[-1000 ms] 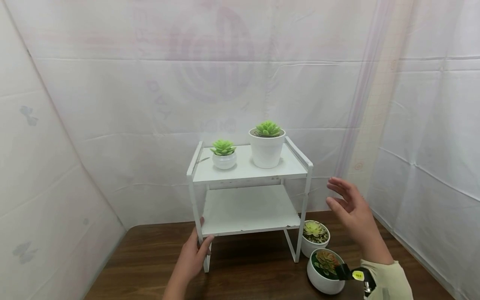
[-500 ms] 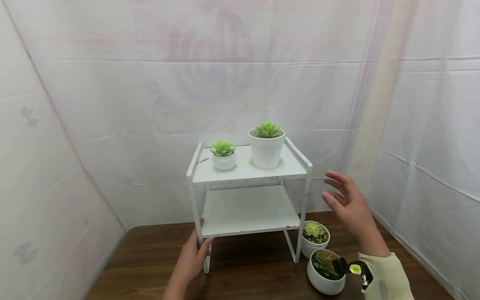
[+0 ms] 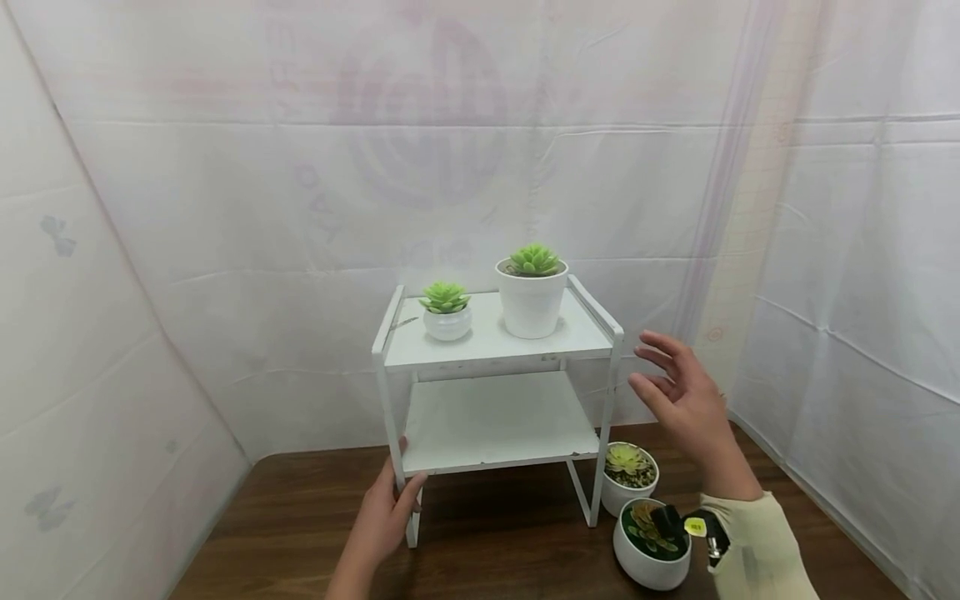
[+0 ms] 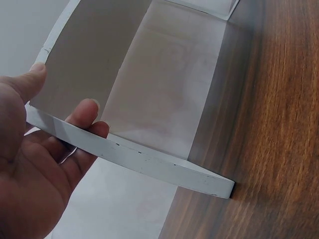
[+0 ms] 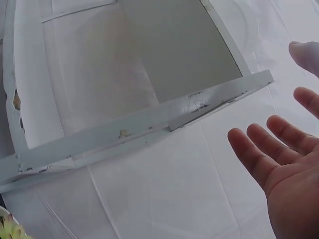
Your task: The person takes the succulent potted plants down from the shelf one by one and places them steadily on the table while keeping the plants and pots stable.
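A white two-tier shelf (image 3: 502,421) stands on the table. My left hand (image 3: 383,512) grips its left front leg just under the lower board; in the left wrist view the fingers (image 4: 84,113) wrap round the white leg (image 4: 149,162). To the right of the shelf, my right hand (image 3: 690,404) hovers in the air with fingers loosely bent, holding nothing and apart from the frame. On the top board sit a small round pot with a green succulent (image 3: 447,312) at left and a taller white pot with a succulent (image 3: 532,296) at right.
Two white potted succulents stand on the wooden table (image 3: 300,517) right of the shelf: a yellow-green one (image 3: 628,471) behind and a reddish-green one (image 3: 649,554) in front, partly behind the right wrist's camera. Pale sheeting (image 3: 247,208) hangs behind and at both sides.
My right hand has moved left and slightly up, closer to the shelf's right side. The left hand keeps its hold on the leg, and the pots stay where they were.
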Demonstrator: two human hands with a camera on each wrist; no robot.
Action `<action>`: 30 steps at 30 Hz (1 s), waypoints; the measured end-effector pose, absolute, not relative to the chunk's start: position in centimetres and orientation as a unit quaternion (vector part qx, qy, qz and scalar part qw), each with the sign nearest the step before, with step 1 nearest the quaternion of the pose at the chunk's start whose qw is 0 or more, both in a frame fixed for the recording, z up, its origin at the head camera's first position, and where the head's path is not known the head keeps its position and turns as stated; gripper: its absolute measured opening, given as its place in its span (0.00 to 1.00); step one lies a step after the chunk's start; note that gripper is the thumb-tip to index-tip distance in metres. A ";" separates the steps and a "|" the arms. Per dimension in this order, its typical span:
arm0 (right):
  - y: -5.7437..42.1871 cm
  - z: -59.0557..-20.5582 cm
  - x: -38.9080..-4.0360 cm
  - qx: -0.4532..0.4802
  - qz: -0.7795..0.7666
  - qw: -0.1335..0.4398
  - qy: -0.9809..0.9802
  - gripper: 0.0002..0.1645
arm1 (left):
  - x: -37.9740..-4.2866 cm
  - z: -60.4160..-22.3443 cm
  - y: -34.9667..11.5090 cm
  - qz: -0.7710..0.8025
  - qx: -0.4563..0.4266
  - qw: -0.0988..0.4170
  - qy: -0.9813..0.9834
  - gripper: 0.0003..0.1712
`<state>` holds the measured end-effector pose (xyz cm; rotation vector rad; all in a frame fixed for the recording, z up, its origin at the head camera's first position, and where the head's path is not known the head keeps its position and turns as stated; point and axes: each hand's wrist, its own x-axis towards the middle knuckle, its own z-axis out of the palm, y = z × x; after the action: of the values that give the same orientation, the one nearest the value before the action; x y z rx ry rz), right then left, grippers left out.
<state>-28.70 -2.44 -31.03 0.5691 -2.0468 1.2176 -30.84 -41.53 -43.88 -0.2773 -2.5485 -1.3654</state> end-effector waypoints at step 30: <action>-5.6 -29.4 -31.0 0.142 0.494 0.303 -0.802 0.37 | -30.9 -44.0 -41.6 -0.465 -0.088 0.113 -0.873 0.42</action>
<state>-31.04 -5.58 -29.37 0.3755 -2.1266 1.3101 -30.92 -41.57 -43.98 -0.2579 -2.5633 -1.3659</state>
